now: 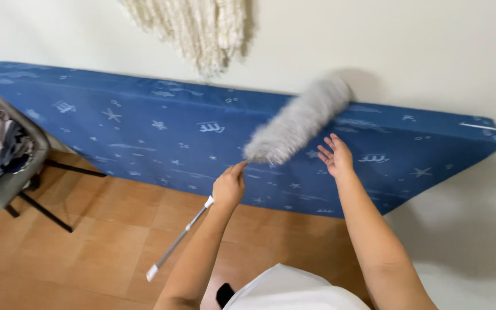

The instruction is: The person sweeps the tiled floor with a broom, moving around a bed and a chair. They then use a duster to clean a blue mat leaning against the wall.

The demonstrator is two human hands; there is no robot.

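My left hand (229,185) grips the shaft of a long duster just below its fluffy grey head (298,121). The metal handle with white ends (176,240) trails down to the lower left. The duster head lies tilted against the top edge of a blue mattress (144,135) printed with white stars, which stands on its side against the wall. My right hand (335,155) is open with fingers spread, hovering in front of the mattress just right of the duster head and holding nothing.
A cream fringed hanging (199,28) is on the white wall above the mattress. A grey chair (7,172) piled with folded clothes stands at the left on a wooden floor (99,235). A white garment (291,290) covers my lap at the bottom.
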